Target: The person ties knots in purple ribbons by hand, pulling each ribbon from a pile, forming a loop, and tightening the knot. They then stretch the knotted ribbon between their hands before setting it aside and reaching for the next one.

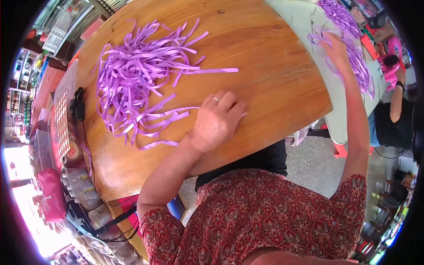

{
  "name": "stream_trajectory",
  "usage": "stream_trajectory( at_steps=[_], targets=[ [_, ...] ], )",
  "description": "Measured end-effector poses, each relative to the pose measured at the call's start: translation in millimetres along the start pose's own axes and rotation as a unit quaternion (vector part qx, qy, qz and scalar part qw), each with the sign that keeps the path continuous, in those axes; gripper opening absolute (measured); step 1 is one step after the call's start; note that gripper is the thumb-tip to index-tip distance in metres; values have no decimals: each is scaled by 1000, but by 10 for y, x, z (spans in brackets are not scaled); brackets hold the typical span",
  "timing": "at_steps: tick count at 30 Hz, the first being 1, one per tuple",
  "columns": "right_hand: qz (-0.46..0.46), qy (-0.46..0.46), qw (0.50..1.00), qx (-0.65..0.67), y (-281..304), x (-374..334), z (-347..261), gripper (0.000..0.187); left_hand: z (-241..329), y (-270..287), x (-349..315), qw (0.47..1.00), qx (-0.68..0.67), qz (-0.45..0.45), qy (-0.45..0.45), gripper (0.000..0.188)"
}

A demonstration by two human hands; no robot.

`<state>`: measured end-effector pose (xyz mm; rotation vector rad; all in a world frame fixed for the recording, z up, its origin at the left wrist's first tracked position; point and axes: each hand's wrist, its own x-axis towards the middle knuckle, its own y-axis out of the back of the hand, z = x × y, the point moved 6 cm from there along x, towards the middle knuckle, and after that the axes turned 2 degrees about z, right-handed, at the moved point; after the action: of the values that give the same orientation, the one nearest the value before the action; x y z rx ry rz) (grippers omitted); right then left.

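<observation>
A tangled heap of narrow purple ribbons (137, 79) lies on the left part of the wooden table. My left hand (218, 117), with a ring on one finger, rests at the table's near side with its fingers curled together. One ribbon from the heap reaches the back of this hand; what the fingertips hold, if anything, is hidden. Far to the right, my right hand (336, 51) is stretched over a pale side table. Its fingers are closed on a purple ribbon (329, 66), which loops below them, next to a long bundle of purple ribbons (360, 66).
The wooden table (274, 88) has a curved edge meeting the pale table (291, 11). A black device (77, 104) with a cable sits at the left edge, near a pink bag (52, 194) and packed shelves. At the far right, another person's arm (397, 101) shows near bright pink material.
</observation>
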<state>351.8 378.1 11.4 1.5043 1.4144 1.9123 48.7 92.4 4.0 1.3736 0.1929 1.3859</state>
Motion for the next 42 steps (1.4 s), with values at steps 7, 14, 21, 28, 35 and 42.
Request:
stream_trajectory(
  at_steps=[7, 14, 21, 28, 35, 42],
  targets=[
    [-51, -36, 993, 98, -398, -347, -381, 27, -9, 7, -92, 1000, -14, -25, -6, 16],
    [-66, -146, 970, 186, -327, -613, -78, 25, 5, 18, -42, 1000, 1, 0, 13, 16],
    [-20, -1, 950, 313, 181, -332, -1132, 21, 35, -2, -49, 999, 16, -8, -32, 13],
    [-52, 222, 907, 354, 176, -272, -2919, 25, 71, 34, -136, 997, 21, -4, -80, 14],
    [-44, 241, 934, 261, -192, -280, -3554, 21, 185, 23, -170, 992, 7, 14, -125, 12],
    [-6, 185, 896, 404, 80, -199, -3230, 4, 146, 92, -208, 990, -21, 70, -122, 12]
  ],
)
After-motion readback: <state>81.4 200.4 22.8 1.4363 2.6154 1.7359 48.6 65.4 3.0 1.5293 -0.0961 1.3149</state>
